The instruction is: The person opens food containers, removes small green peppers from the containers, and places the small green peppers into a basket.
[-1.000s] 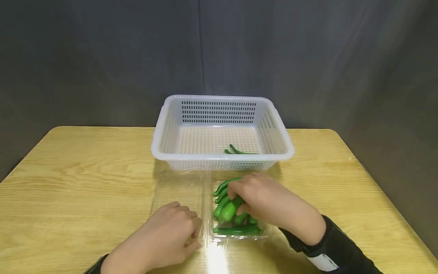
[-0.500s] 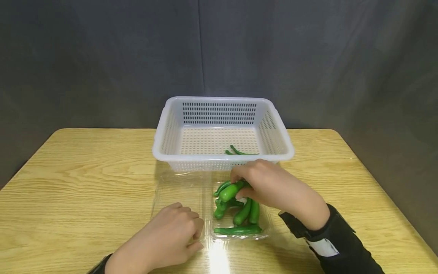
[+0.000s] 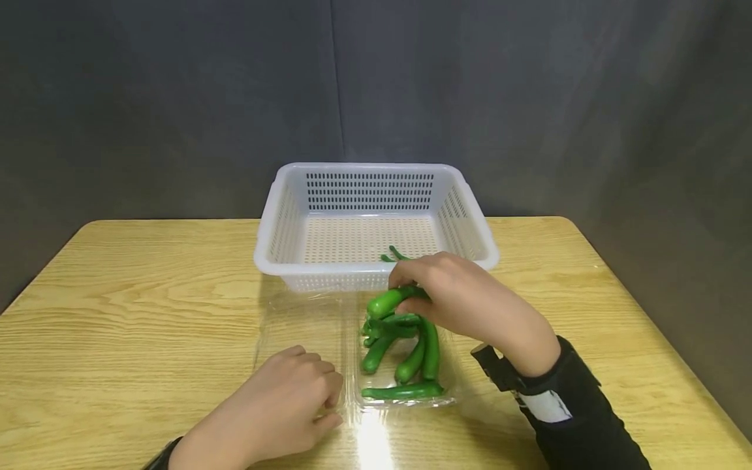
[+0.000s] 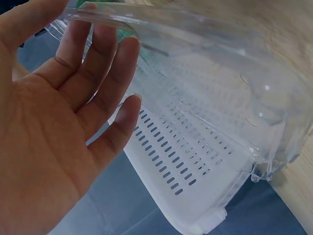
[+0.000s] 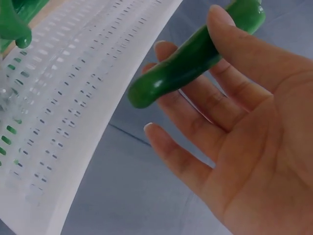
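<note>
Biggest first, from my end. Dark curtain [image 3: 176, 98] fills the back, wood table [image 3: 147, 313] carries the rest. White perforated basket [image 3: 323, 268] stands upright toward the far side; thin green stem ends [image 3: 398, 252] show over its front rim, the rest of them hidden from me. Transparent clamshell [image 3: 302, 320] lies unfolded just in front of it, peppers in its right half.

Left hand [image 3: 288, 398] is at the near side of the clamshell's left half. Wrist view gives me bent fingers with gaps between them and plastic by the tips; can't tell whether they pinch it or only touch. I'd go light there: the plastic looks thin, likely to flex or skid.

Right hand [image 3: 449, 290] pinches one pepper, thumb on one side, fingers behind, little finger standing free. Below it the loose peppers [image 3: 431, 349]: some crossed in a tangle, two side by side, one lying crosswise at the near edge.

Held pepper [image 5: 171, 73] looks lifted off the pile, over the far part of the right half, near the basket's front wall, blunt end poking out leftward. I read this as a lift. To do it well: pinch firm, not hard, smooth skin could roll. I'd raise straight before any sideways move so no neighbour snags, clear the basket rim with the blunt end, and lower before releasing.
</note>
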The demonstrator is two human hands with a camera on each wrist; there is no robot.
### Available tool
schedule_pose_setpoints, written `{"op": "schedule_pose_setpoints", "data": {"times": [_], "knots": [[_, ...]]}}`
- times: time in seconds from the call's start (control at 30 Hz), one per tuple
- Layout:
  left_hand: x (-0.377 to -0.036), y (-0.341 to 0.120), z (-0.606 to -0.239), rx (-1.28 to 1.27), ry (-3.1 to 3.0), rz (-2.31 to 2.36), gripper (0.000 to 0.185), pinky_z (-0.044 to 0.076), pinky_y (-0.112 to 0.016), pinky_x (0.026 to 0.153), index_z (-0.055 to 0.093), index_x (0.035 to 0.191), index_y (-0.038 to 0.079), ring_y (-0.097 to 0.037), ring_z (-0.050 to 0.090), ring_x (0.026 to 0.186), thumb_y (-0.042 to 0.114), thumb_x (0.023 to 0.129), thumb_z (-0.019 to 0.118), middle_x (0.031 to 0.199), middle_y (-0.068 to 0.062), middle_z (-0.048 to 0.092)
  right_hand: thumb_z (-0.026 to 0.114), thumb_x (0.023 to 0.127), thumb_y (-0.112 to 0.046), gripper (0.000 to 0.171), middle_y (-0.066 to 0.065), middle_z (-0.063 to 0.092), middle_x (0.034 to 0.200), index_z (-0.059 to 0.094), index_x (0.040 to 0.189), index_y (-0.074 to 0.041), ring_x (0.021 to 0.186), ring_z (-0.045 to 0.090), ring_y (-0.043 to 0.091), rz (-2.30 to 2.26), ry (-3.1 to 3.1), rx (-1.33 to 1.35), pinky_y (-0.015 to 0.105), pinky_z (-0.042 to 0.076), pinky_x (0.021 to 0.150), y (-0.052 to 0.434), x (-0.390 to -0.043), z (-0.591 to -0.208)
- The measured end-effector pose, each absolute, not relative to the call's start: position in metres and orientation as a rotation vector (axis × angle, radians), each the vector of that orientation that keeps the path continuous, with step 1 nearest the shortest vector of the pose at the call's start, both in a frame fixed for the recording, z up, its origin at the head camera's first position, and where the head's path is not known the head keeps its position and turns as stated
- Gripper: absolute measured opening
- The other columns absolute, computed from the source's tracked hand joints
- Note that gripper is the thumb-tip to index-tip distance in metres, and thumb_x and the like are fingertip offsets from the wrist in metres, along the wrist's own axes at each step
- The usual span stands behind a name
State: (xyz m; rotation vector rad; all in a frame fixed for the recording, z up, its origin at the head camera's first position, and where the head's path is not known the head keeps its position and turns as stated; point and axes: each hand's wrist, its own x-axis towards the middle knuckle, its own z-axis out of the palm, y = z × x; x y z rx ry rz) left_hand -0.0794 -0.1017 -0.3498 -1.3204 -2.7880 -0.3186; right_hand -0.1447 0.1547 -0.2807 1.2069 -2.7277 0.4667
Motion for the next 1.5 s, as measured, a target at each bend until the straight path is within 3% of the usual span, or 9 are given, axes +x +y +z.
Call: {"op": "schedule_pose_setpoints", "data": {"times": [0.47, 0.87, 1.03, 1.3, 1.5], "knots": [[-0.079, -0.103, -0.352, -1.321, -2.809, -0.344, 0.034, 0.036, -0.025, 0.064, 0.048, 0.063, 0.025, -0.003, 0.037, 0.060, 0.030, 0.079, 0.078, 0.065, 0.019, 0.041, 0.077, 0.087, -0.017, 0.021, -0.004, 0.069, 0.096, 0.069, 0.104, -0.010, 0.084, 0.063, 0.009, 0.501, -2.588, 1.188, 0.029, 0.051, 0.073, 0.158, -0.153, -0.283], [-0.079, -0.101, -0.351, -1.324, -2.782, -0.338, 0.037, 0.035, -0.023, 0.064, 0.045, 0.062, 0.024, -0.004, 0.036, 0.059, 0.028, 0.079, 0.077, 0.063, 0.018, 0.039, 0.078, 0.085, -0.017, 0.024, 0.003, 0.071, 0.094, 0.068, 0.104, -0.007, 0.084, 0.066, 0.022, 0.460, -2.220, 1.048, 0.038, 0.051, 0.077, 0.167, -0.158, -0.279], [-0.079, -0.101, -0.351, -1.321, -2.792, -0.340, 0.036, 0.035, -0.024, 0.064, 0.046, 0.062, 0.024, -0.004, 0.036, 0.060, 0.029, 0.079, 0.078, 0.064, 0.018, 0.040, 0.076, 0.087, -0.017, 0.022, 0.006, 0.072, 0.096, 0.070, 0.105, -0.006, 0.081, 0.066, 0.021, 0.473, -2.212, 0.894, 0.037, 0.050, 0.068, 0.167, -0.155, -0.278], [-0.080, -0.102, -0.352, -1.318, -2.802, -0.352, 0.032, 0.036, -0.024, 0.064, 0.050, 0.063, 0.024, -0.002, 0.038, 0.061, 0.028, 0.079, 0.078, 0.066, 0.019, 0.043, 0.075, 0.087, -0.014, 0.024, 0.010, 0.070, 0.085, 0.069, 0.107, -0.001, 0.074, 0.065, 0.025, 0.551, -2.142, 0.644, 0.038, 0.044, 0.055, 0.166, -0.153, -0.277], [-0.080, -0.102, -0.351, -1.317, -2.792, -0.345, 0.031, 0.036, -0.023, 0.064, 0.050, 0.063, 0.024, -0.002, 0.038, 0.061, 0.027, 0.078, 0.077, 0.065, 0.020, 0.043, 0.074, 0.087, -0.013, 0.025, 0.014, 0.070, 0.083, 0.068, 0.106, 0.002, 0.070, 0.065, 0.029, 0.602, -2.084, 0.514, 0.040, 0.041, 0.052, 0.171, -0.160, -0.279]]}}
